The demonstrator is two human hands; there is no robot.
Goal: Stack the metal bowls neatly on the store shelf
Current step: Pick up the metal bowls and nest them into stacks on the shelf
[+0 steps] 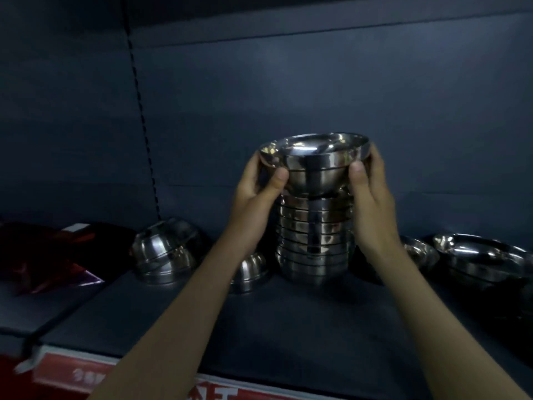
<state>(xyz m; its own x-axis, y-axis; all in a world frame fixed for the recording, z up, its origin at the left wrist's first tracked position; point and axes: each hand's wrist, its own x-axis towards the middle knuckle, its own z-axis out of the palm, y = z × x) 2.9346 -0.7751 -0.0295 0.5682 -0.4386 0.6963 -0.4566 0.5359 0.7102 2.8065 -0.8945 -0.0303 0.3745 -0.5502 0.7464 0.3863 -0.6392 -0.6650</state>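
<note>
Stainless steel is showing throughout: the held bowls point(314, 166) (at least two nested, mouths up) are sitting between the two sets of fingers, at the top of the scene.

The left hand point(253, 192) is gripping their left side, thumb pressing on the near wall just under the rim, the other fingers curling round behind. The right hand point(372, 197) is gripping the right side in the same way, thumb on the near wall, fingers wrapping the far rim. Both hands are partly closed round the metal, not clenched.

Directly below the fingers, the stack point(314, 243) of nested bowls is standing upright on the shelf point(288, 327), between the two wrists. The base of the held bowls is meeting the stack's top; whether it is fully seated cannot be told.

Left of the left-hand fingers and lower, overturned bowls point(165, 249) are lying tilted, mouths down. A small overturned bowl point(251, 269) is resting just beyond the left forearm, near the stack's foot. Further left, a red package point(43, 255) is lying on the shelf (blurred).

Right of the right-hand fingers and lower, a shallow bowl point(418, 252) is showing beside the wrist, and the wide bowls point(484, 255) are sitting mouths up beyond it.

Nearest the camera, a red edge strip point(72, 373) is running along the shelf front; its print is unreadable.
</note>
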